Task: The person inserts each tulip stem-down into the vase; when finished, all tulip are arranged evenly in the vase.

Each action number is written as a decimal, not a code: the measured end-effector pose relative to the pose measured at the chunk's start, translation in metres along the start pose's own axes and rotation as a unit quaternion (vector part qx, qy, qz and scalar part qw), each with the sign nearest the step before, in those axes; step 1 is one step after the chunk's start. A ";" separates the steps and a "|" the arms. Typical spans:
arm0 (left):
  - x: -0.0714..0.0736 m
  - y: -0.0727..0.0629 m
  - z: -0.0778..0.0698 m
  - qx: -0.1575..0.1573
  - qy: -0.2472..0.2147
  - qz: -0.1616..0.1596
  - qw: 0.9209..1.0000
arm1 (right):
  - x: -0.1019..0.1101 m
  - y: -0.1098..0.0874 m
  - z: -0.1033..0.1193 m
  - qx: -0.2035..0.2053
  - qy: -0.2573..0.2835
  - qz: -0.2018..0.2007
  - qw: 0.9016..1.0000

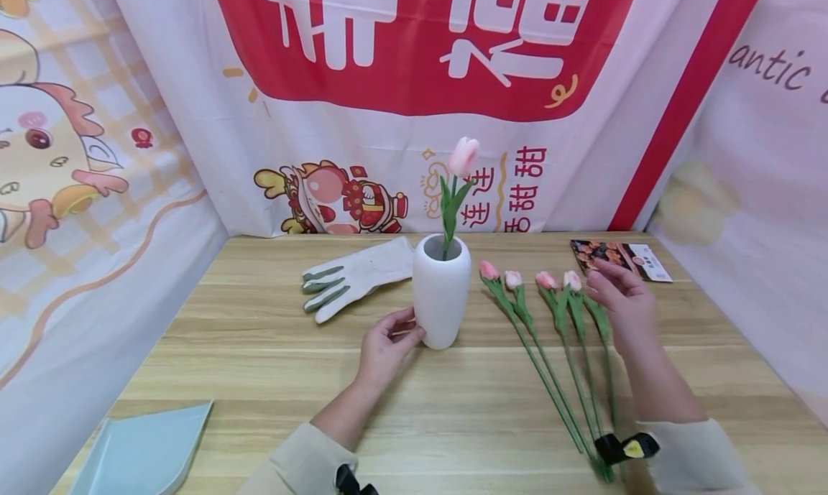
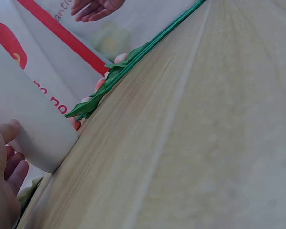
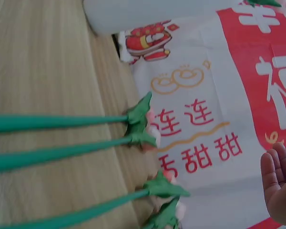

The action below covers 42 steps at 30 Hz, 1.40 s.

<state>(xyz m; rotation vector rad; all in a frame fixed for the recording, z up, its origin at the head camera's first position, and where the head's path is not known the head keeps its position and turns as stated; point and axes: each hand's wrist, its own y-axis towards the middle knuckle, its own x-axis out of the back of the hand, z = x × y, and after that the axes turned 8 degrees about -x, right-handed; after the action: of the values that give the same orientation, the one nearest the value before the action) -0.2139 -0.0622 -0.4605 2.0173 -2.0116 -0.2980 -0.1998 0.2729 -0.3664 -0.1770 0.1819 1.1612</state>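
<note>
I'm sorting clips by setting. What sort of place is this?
Probably a small staged tabletop booth: printed cloth backdrops hang around a wood-grain table, where a white vase stands beside artificial-looking tulips.

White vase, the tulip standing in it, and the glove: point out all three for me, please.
White vase (image 1: 442,297): head view, middle of its outer wall.
Tulip in the vase (image 1: 451,209): head view, on its green leaves.
Glove (image 1: 366,271): head view, on its white body.
</note>
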 end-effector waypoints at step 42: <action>0.000 0.001 0.002 0.001 0.001 0.002 1.000 | 0.109 0.006 -0.044 -0.125 -0.383 0.060 0.913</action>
<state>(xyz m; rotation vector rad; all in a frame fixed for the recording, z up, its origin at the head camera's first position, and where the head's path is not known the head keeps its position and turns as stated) -0.2155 -0.0626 -0.4617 2.0127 -2.0157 -0.2945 -0.1652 0.3625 -0.4354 0.0768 -0.6608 1.2964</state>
